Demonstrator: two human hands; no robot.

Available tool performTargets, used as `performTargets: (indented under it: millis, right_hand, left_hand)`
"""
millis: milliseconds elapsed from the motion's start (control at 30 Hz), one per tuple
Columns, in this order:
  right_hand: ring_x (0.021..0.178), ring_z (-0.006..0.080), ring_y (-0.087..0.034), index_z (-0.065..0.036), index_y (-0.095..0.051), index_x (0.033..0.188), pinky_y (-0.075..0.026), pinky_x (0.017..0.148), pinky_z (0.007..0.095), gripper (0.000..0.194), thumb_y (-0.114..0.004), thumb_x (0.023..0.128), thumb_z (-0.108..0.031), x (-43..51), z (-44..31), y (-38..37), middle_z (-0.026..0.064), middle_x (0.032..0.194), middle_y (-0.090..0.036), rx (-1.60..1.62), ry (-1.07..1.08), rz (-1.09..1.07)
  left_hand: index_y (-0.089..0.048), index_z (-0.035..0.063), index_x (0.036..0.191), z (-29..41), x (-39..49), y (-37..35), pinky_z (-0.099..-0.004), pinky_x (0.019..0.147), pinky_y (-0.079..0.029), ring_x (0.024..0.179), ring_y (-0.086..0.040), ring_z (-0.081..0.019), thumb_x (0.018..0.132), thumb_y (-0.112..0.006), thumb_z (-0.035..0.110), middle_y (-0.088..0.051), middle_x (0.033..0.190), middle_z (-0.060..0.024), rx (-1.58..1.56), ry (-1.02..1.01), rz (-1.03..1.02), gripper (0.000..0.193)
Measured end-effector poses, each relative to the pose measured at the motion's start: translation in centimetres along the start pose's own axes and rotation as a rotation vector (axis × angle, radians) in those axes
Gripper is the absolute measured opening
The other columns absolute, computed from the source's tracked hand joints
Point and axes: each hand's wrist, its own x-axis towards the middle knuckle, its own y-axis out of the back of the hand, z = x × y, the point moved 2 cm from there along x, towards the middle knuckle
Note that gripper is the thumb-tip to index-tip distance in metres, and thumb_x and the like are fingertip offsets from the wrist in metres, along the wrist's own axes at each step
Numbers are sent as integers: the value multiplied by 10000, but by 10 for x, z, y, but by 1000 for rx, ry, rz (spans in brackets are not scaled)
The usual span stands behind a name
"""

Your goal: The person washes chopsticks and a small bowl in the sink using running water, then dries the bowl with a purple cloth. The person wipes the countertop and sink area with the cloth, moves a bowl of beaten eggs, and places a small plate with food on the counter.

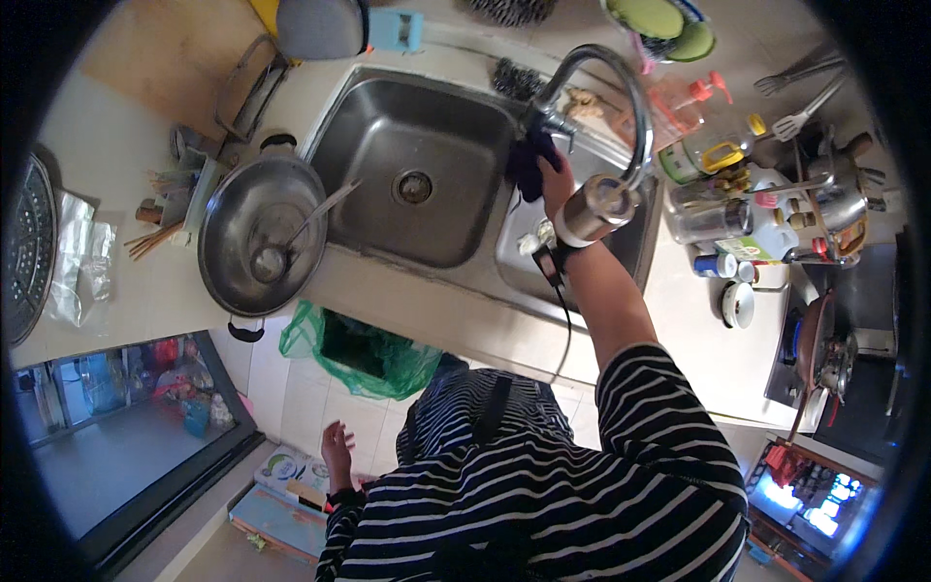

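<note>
My right hand [556, 178] grips a dark purple cloth [529, 166] at the base of the curved faucet [627, 73]. The spray head hangs over my wrist and hides part of it. Beneath that arm lies the smaller sink basin [520, 265], with a crumpled whitish item [537, 236] inside. To its left, the larger steel basin [436, 225] shows a bare bottom and a round drain [412, 188]. My left hand [337, 445] hangs low beside my body, fingers apart, holding nothing.
A wok [218, 240] with a ladle [324, 207] stands left of the sink. A bin with a green bag [414, 375] sits below the counter edge. Bottles [709, 156], jars and a utensil rack crowd the right side, near the stove with a pan [811, 342].
</note>
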Motion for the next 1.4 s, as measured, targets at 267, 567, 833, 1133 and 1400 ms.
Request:
performTargets:
  millis: [267,567,833,1133,1400]
  right_hand:
    - [1088,491,-362,-154,-416,1195,-323,950,492,450,-605,787,-179,-114,-75,-111,331,1156,-384,-1111,-111,-144]
    - [889,380,-549,-172,-483,1110,-455,762,459,350,-550,769,-139,-194,-192,-94,180,1007,-538,-1187,-362,-582]
    - [1264,444,-232,-204,-437,1274,-189,1038,542,553,-625,761,-291,-250,-216,-125,231,1259,-378,-1211,175,-1145]
    - [1277,412,-241,-230,-390,1317,-161,1055,520,549,-533,814,-398,-198,-140,-288,211,1256,-406,-1054,676,-1337]
    - [1280,389,-240,-231,-378,1322,-158,1051,520,541,-530,828,-389,-155,-86,-447,197,1275,-397,-990,817,-1299]
  left_hand:
    - [-463,24,1205,157,7,-28,-281,678,-514,850,-609,-194,923,-461,224,-576,1047,-124,-385,-250,-32,346]
    - [-332,9,1278,285,58,-96,-458,945,-414,1140,-439,-351,899,-479,285,-391,1254,-210,-1336,25,-371,491]
    - [-443,-69,1109,294,77,-97,-498,922,-428,1090,-471,-355,822,-410,24,-484,1155,-203,-1337,-69,-175,303]
    - [-465,-36,1122,201,-32,17,-496,878,-437,1059,-508,-338,708,-495,27,-516,1142,-164,-1224,-109,-30,419]
    - [-472,-25,1087,89,-99,53,-438,731,-516,932,-570,-301,690,-483,-9,-541,1075,-143,-1029,-21,330,397]
